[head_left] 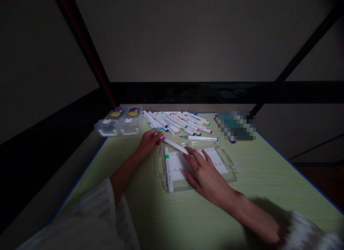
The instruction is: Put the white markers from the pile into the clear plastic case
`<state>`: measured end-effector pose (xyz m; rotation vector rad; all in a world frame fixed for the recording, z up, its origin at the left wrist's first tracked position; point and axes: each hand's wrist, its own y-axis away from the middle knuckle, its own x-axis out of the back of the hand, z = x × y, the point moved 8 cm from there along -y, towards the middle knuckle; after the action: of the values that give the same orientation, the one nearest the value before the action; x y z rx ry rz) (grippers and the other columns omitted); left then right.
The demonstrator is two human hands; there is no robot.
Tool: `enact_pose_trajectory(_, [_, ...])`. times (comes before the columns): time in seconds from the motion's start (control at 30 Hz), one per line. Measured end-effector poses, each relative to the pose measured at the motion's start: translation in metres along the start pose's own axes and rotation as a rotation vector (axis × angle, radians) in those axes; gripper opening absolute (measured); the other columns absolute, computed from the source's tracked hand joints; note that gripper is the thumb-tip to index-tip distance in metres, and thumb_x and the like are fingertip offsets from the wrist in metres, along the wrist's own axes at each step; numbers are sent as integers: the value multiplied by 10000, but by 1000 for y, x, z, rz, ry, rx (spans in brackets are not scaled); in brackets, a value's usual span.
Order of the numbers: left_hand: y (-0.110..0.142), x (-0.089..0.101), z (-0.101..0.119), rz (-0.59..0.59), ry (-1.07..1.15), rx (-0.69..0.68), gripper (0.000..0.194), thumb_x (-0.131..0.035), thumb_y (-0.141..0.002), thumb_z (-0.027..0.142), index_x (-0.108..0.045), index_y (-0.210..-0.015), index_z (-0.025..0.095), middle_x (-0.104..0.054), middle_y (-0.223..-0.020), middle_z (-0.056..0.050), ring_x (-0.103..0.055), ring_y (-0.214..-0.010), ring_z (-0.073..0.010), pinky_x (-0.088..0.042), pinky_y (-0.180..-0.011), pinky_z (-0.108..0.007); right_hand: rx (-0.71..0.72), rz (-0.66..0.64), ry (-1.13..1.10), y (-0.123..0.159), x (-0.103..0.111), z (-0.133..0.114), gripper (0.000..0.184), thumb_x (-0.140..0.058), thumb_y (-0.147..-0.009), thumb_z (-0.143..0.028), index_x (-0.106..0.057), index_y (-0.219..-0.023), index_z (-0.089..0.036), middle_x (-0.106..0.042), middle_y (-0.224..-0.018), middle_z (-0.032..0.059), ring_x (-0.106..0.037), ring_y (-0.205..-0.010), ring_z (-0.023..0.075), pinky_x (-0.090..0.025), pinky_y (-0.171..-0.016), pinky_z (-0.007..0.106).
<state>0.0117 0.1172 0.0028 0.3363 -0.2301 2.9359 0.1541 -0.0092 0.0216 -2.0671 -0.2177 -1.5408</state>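
Observation:
My left hand (150, 141) is closed round the capped end of a white marker (174, 144) with a purple band. The marker is tilted above an open clear plastic case (193, 184) with a white insert. Over the case, my right hand (206, 173) has its fingers spread. Its fingertips are at the marker's lower end; I cannot tell whether they press on it. Inside the case, along its left side, lies a marker with a green band (168, 171). Just behind the case, a white marker with a dark, pointed tip (200, 138) lies crosswise.
A loose pile of white markers (177, 122) with coloured bands and ends covers the back middle of the table (134, 207). At the back left stand two clear cases with handles (119, 122). A blurred-out flat object (236, 126) lies at the back right.

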Motion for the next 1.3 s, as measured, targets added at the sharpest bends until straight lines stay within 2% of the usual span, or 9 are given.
enact_pose_trajectory(0.37, [-3, 2, -7, 37, 137, 36, 273, -566, -664, 372, -580, -794, 132, -536, -567, 24, -472, -517, -81, -359, -516, -202, 18, 11, -25, 0, 2, -2, 383, -420, -812, -200, -458, -1180, -106, -422, -1244, 179, -372, -1182, 269, -274, -985, 525])
enact_pose_trajectory(0.7, [-3, 4, -4, 48, 26, 0, 298, -560, -677, 351, -620, -856, 121, -527, -578, 15, -460, -536, -92, -345, -508, -205, 55, 7, -183, 0, 6, -8, 327, -414, -820, -169, -497, -1131, -111, -426, -1200, 150, -444, -1105, 245, -418, -926, 433])
enact_pose_trajectory(0.93, [-1, 2, -2, 32, 71, -3, 261, -580, -659, 333, -560, -838, 143, -528, -571, 35, -483, -527, -87, -363, -519, -202, 79, 16, -234, 0, 11, -12, 305, -364, -843, -164, -535, -1091, -118, -468, -1135, 144, -499, -1030, 221, -459, -883, 416])
enact_pose_trajectory(1.13, [-3, 2, -5, 30, 91, -1, 237, -592, -649, 312, -494, -804, 161, -522, -527, 58, -487, -500, -84, -352, -513, -197, 64, -10, -266, -1, 9, -11, 311, -358, -842, -148, -544, -1088, -108, -476, -1085, 133, -514, -970, 191, -466, -868, 355])
enact_pose_trajectory(1.3, [-1, 0, -2, 22, 96, 0, 191, -590, -652, 304, -494, -728, 158, -523, -523, 54, -476, -498, -80, -346, -521, -200, 65, -18, -254, -1, 8, -11, 303, -372, -838, -150, -549, -1081, -112, -494, -1012, 133, -514, -926, 198, -476, -824, 370])
